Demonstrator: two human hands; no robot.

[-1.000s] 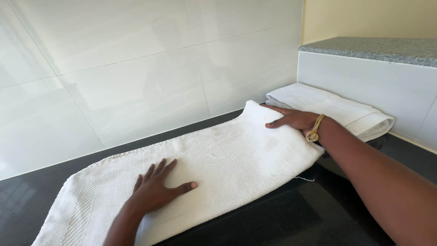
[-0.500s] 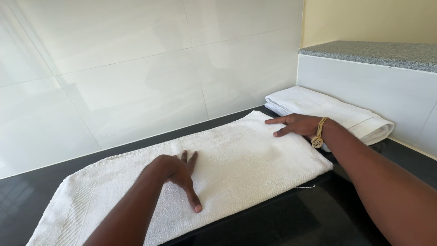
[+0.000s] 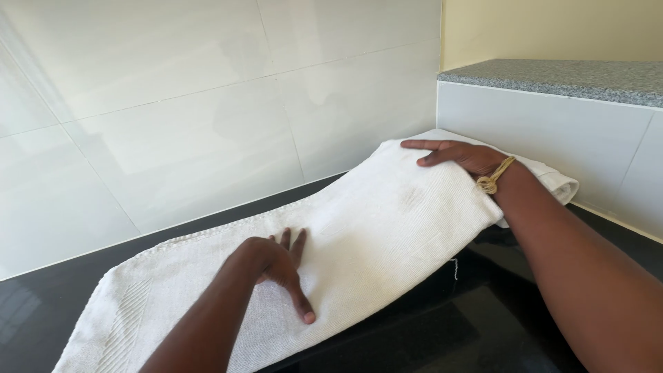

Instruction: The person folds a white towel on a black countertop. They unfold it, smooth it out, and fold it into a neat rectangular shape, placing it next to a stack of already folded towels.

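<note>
A person smooths a white towel (image 3: 359, 242) laid lengthwise across a glossy black table (image 3: 428, 331), against a wall of pale tiles (image 3: 173, 124). The left hand (image 3: 280, 266) lies open and flat on the towel's middle, fingers spread, thumb pointing toward the near edge, gripping nothing. The right hand (image 3: 459, 155), a gold bracelet (image 3: 492, 178) at its wrist, presses palm-down with fingers outstretched on the towel's far end, which rides up over a second, folded towel (image 3: 552, 176) tucked in the corner below a grey stone ledge (image 3: 559, 74). Neither hand closes on the cloth.

The risks from here look modest. The towel's near edge lies close to the table's front, and a loose thread (image 3: 455, 266) hangs from it; a firm sweep toward the body could probably drag the cloth off the slick surface. With the far end resting on the folded towel, pressure from the right hand may rumple that stack or leave a ridge in the top layer. Uneven strokes from two hands could also skew the edges.
</note>
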